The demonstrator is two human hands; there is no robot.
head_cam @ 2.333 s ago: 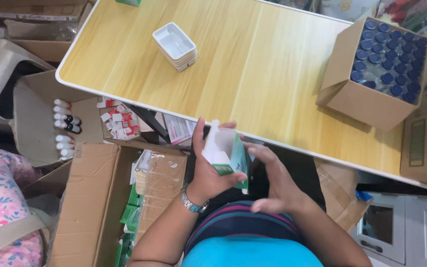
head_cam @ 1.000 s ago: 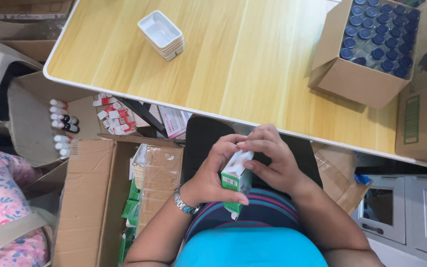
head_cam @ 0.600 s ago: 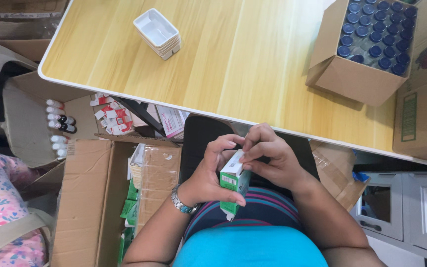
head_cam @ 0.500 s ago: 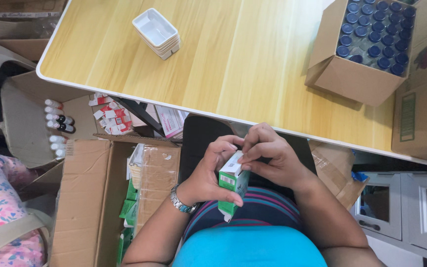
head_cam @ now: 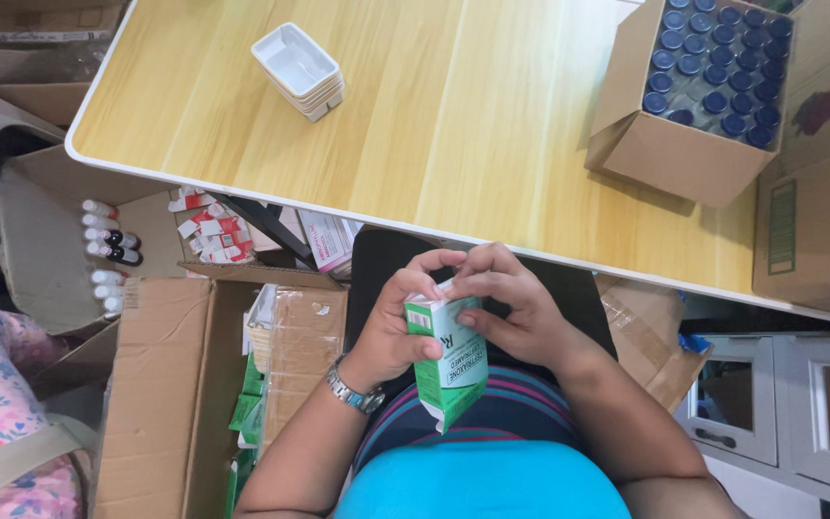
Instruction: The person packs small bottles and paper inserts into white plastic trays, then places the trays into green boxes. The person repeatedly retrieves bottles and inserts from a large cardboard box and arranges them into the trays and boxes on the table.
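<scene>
Carton: we hold a small green-and-white carton (head_cam: 451, 358) upright over our lap, below the table (head_cam: 453, 115) edge.
Left hand (head_cam: 394, 322): wrapped around the carton's side.
Right hand (head_cam: 511, 308): fingertips pinched on the top flap.
Done: carton looks squared up.
Left: bottom flap appears loose; the box of blue-capped vials (head_cam: 713, 67) sits well apart.

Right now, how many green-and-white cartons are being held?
1: the green-and-white carton, held by left hand and right hand. Similar green cartons sit in floor boxes, partly hidden.
</scene>
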